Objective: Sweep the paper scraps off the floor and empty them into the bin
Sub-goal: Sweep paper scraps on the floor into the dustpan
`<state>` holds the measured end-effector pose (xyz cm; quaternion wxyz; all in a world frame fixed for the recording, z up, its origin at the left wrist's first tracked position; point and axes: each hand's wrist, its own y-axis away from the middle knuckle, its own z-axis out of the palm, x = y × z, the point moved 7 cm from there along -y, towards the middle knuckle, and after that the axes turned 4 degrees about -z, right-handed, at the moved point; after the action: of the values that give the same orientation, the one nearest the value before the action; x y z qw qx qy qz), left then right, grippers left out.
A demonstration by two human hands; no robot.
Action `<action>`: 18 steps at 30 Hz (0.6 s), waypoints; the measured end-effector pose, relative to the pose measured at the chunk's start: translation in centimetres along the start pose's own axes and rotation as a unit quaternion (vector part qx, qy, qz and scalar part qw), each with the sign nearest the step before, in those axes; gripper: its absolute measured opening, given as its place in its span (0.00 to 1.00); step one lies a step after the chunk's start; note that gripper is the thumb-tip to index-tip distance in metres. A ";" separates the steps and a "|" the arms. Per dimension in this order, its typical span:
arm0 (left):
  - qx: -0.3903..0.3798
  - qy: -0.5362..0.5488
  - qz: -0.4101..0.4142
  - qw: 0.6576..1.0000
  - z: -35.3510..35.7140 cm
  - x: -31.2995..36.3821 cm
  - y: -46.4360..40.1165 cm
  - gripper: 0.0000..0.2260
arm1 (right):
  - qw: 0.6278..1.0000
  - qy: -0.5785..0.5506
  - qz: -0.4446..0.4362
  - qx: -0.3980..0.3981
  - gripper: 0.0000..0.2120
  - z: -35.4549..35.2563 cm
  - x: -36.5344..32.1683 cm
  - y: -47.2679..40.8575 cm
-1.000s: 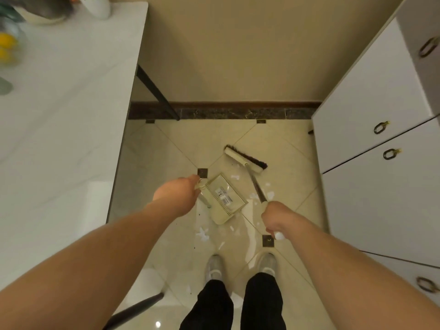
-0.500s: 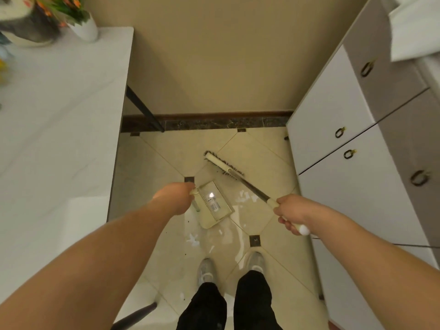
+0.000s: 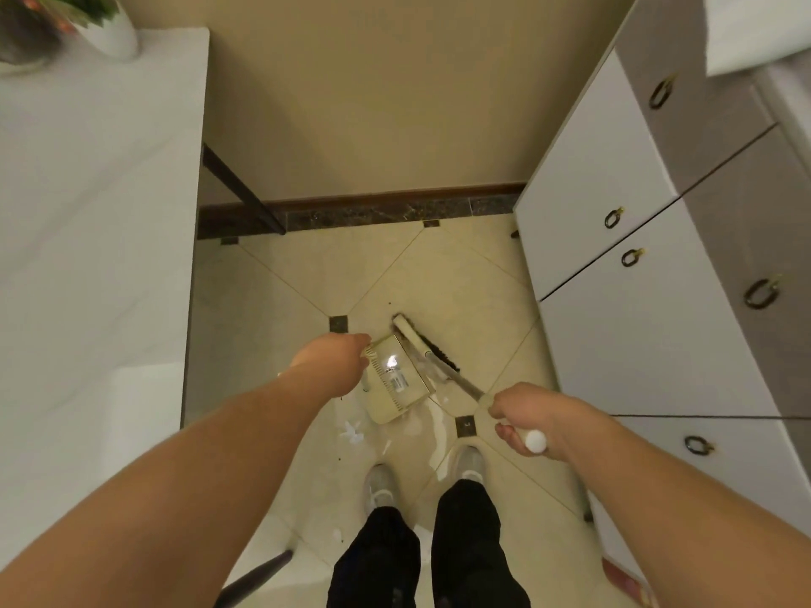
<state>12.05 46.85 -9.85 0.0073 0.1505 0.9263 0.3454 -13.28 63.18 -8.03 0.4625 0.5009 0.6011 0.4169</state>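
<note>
Right hand (image 3: 529,421) grips the long metal broom handle (image 3: 456,381); left hand (image 3: 333,362) holds the cream plastic dustpan (image 3: 397,379) tilted on the tiled floor (image 3: 461,278). White paper scraps (image 3: 351,434) lie behind the pan, near the shoes, so the dark bristles (image 3: 439,351) may miss them.

A domestic interior, probably a dining or kitchen area, is shown. It is indicated by glossy cream floor tiles (image 3: 443,274) with dark inserts, a marble skirting (image 3: 386,210), white cabinets (image 3: 614,177) with ring pulls, and a white tabletop (image 3: 96,204) bearing a potted plant (image 3: 105,24).
</note>
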 end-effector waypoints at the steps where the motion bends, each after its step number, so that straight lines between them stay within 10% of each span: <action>1: -0.002 -0.002 0.001 1.000 -0.1 0.0 0.0 0.16 | 1.000 -0.019 -0.008 -0.013 0.08 -0.8 0.0 0.7; 7: -0.011 -0.009 0.004 1.000 -0.1 0.1 0.3 0.17 | 0.995 -0.090 -0.024 -0.021 0.10 -4.8 0.6 3.2; 18: -0.004 0.032 -0.018 0.999 2.8 -2.6 1.5 0.12 | 0.973 0.217 -0.080 0.022 0.09 5.0 1.8 -1.3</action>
<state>15.31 48.94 -11.23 -0.0150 0.1224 0.9271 0.3539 -8.80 64.97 -10.64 0.3418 0.3588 0.7345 0.4636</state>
